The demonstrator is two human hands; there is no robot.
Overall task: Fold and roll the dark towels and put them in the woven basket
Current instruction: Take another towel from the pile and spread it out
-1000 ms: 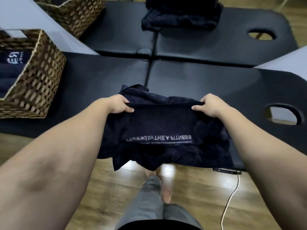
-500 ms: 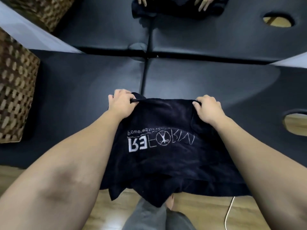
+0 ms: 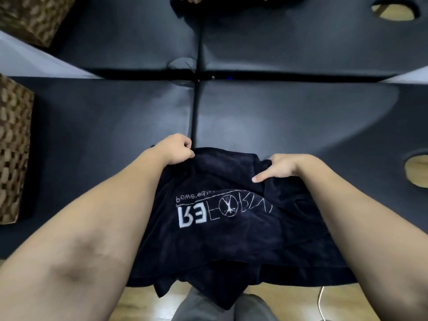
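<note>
Nearest the camera, a dark navy velvety towel (image 3: pixel 231 239) with white stitched lettering is hanging over the near edge of a black padded table (image 3: pixel 104 126), its lower hem drooping toward grey trouser legs (image 3: pixel 208 306). Curled fingers of the left hand (image 3: pixel 176 148) are gripping the towel's far left edge; the right hand (image 3: pixel 281 166) is clutching bunched cloth, forefinger pointing left. At far left, a brown woven basket (image 3: pixel 14 149) is sitting, cut off by the frame.

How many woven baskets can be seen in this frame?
2, both cut off by the frame: one basket at the left edge on the near table, another basket in the top-left corner. Others may lie out of view.
</note>
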